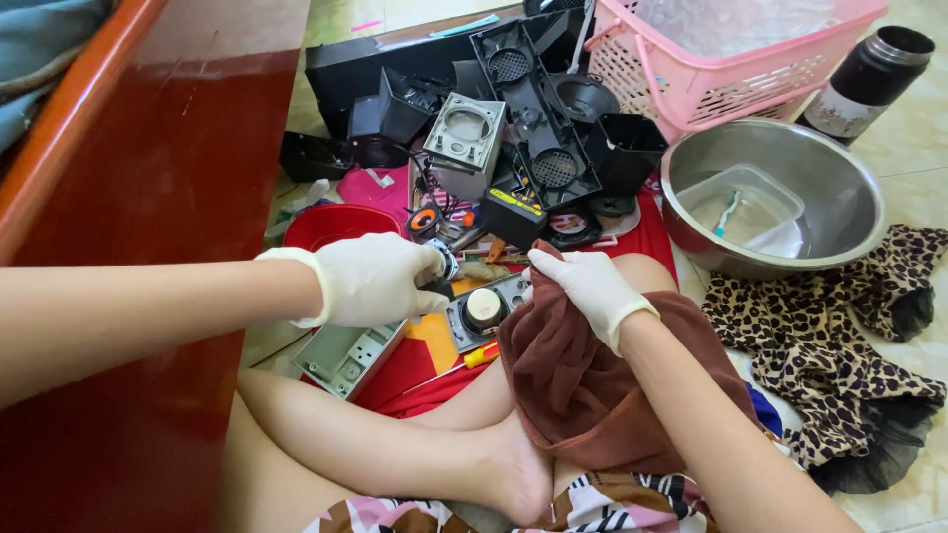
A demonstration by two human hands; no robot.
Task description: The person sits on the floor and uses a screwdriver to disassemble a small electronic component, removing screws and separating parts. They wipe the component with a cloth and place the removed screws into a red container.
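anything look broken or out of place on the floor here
Yes. Black plastic housing pieces and a grey square frame lie jumbled in a heap, clearly taken apart. A toothbrush sits in a clear tub inside the steel bowl, odd among electronics. Both gloved hands, left hand and right hand, rest on parts.

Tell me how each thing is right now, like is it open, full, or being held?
left hand: gloved, gripping a small round metal part
right hand: gloved, pressing on a brown cloth
grey panel: lying flat, knob up
steel bowl: upright, holding a clear tub and a toothbrush
pink basket: upright, open on top
black flask: standing, lid off
screwdriver: lying loose
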